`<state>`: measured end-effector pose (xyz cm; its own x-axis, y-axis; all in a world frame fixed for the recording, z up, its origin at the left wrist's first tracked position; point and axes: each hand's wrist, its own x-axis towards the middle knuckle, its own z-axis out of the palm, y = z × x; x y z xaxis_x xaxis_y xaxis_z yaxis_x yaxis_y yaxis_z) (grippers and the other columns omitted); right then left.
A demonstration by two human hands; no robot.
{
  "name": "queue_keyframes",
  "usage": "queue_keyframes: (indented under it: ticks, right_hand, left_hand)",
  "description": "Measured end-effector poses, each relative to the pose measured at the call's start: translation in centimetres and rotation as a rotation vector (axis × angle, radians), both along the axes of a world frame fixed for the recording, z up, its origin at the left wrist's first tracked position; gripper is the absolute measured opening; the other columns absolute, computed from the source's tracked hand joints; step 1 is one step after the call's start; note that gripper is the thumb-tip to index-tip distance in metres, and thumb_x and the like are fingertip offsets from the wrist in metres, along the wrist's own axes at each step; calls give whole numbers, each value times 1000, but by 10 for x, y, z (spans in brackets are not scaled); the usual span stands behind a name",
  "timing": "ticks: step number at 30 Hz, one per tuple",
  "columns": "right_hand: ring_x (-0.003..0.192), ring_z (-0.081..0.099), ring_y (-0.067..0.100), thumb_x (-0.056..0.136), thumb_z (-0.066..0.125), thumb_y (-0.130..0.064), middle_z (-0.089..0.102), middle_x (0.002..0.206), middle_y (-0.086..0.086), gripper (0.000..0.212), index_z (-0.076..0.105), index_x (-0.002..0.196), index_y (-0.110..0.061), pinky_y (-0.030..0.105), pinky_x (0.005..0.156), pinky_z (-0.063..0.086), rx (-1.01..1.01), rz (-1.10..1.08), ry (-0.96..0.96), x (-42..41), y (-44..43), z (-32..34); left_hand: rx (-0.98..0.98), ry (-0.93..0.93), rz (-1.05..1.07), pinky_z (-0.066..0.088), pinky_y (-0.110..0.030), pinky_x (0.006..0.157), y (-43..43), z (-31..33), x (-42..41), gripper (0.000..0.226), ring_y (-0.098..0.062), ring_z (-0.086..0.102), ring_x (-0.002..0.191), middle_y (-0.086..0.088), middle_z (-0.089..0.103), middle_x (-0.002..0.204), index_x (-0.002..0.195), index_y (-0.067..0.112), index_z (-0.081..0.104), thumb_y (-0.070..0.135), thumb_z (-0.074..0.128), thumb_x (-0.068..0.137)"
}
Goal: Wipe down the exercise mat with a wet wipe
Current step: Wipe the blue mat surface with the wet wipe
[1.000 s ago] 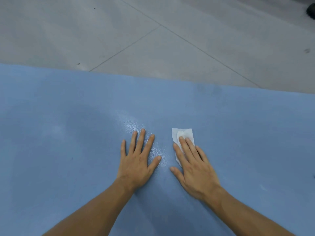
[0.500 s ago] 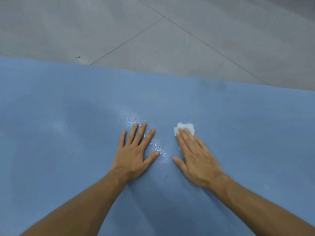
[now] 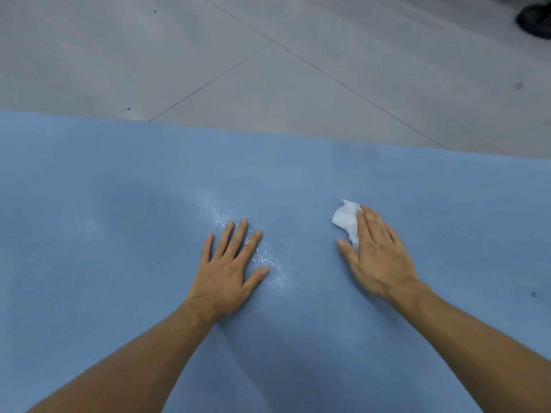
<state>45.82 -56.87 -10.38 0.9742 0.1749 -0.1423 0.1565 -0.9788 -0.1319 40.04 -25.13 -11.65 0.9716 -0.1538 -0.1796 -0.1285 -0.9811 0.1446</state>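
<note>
A blue exercise mat fills the lower two thirds of the view. My left hand lies flat on it with fingers spread, beside a glistening wet streak. My right hand presses straight fingers down on a white wet wipe, which is crumpled and sticks out past the fingertips and by the thumb. Most of the wipe is hidden under that hand.
Grey tiled floor lies beyond the mat's far edge. A dark shoe-like object sits at the top right corner. A small dark speck marks the mat at the right.
My right hand has slid the wipe to the right, away from my left hand, and the wipe has bunched up. My left hand stays flat in place.
</note>
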Motion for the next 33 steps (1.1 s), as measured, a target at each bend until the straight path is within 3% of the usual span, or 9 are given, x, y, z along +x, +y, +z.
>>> queue_keyframes:
  ticks: [7, 11, 14, 20, 22, 26, 29, 33]
  right_hand:
    - [157, -13, 10, 99, 10, -67, -12, 170, -3, 85, 1, 164, -12, 32, 128, 0, 133, 218, 77, -30, 48, 2]
    - [159, -5, 13, 105, 30, -62, 1, 173, 1, 81, 10, 164, -10, 38, 128, 10, 166, 389, 40, -66, 68, 1]
    - [159, -2, 14, 105, 31, -64, 4, 173, 1, 82, 12, 164, -11, 38, 127, 13, 139, 443, 24, -73, 62, 0]
    - [157, -12, 8, 102, 17, -66, -8, 172, -7, 82, 0, 164, -15, 33, 128, 4, 55, 258, 18, -38, 37, 2]
    - [158, -7, 9, 102, 17, -64, -4, 172, -7, 81, 2, 164, -14, 32, 128, 2, 66, 144, 14, -23, 26, 1]
    - [157, 13, 22, 102, 36, -53, 16, 170, 8, 80, 11, 163, -8, 37, 127, 13, 129, -79, 29, 6, -4, 1]
    - [158, 10, 23, 101, 36, -55, 15, 170, 10, 83, 11, 162, -4, 38, 127, 14, 140, -61, 50, 10, -9, -1]
    - [159, -1, 18, 101, 31, -59, 2, 172, 6, 85, 5, 163, -6, 35, 129, 5, 203, 33, 103, -8, 26, -1]
  left_hand:
    - [-8, 55, 18, -7, -48, 127, -1, 5, -7, 75, -10, -29, 152, 16, -27, 167, 161, 43, -10, 74, 5, 95]
    - [1, 56, -14, -8, -47, 127, 3, 5, -11, 73, -9, -30, 152, 16, -28, 166, 161, 43, -10, 72, 7, 96]
    - [-2, 38, -26, -5, -48, 127, 7, 4, -15, 73, -10, -25, 154, 16, -23, 168, 162, 41, -6, 71, 11, 98]
    - [-15, 49, -22, -6, -47, 128, 9, 5, -19, 72, -9, -26, 153, 17, -22, 168, 161, 43, -6, 72, 10, 98]
    - [-11, 56, -12, -6, -47, 128, 10, 7, -19, 73, -8, -28, 153, 17, -25, 167, 160, 44, -9, 74, 8, 96]
    - [4, 72, 41, -13, -42, 126, 20, 9, -22, 76, -6, -34, 149, 20, -33, 163, 156, 48, -18, 81, 3, 90]
    - [9, 65, 91, -13, -41, 125, 32, 9, -26, 76, -5, -33, 149, 22, -34, 162, 155, 51, -19, 82, 4, 90]
    - [-10, 64, 129, -13, -42, 125, 41, 8, -30, 76, -4, -32, 150, 23, -33, 162, 154, 53, -19, 84, 6, 90]
